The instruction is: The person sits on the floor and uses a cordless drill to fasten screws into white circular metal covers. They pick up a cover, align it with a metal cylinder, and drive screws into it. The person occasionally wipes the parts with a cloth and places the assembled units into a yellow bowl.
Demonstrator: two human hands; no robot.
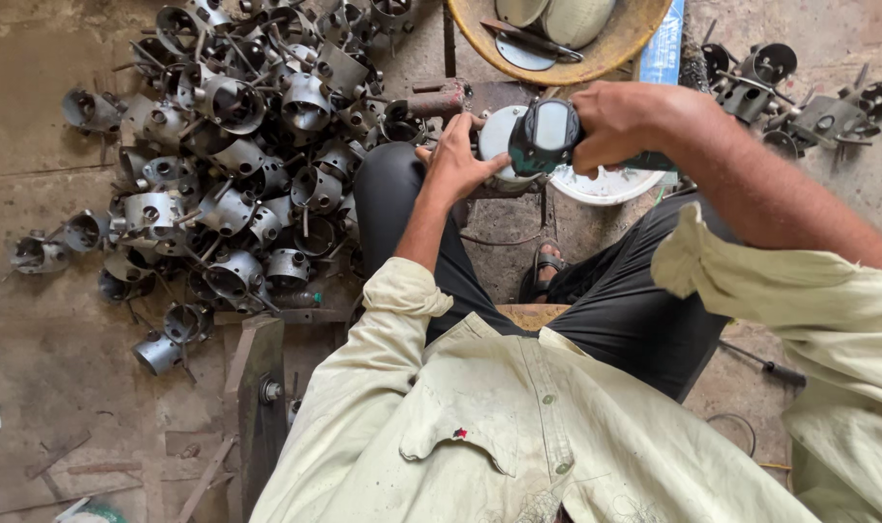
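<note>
Soft even daylight, sharp focus

A metalworking shop floor

Beside the big heap of grey cup-shaped metal parts [232, 165] lie scrap strips on stained concrete floor [44, 368]; a smaller pile of the same parts [799, 102] sits well apart.

A large heap of grey cup-shaped metal housings [232, 145] is lying far left on the concrete floor. A yellow round basin [610, 48] is sitting far centre, and a black-handled screwdriver [765, 366] is lying near right.

2 hands [457, 155], 1 power tool [545, 134], 1 yellow basin [623, 46], 1 sandal [545, 263]
</note>
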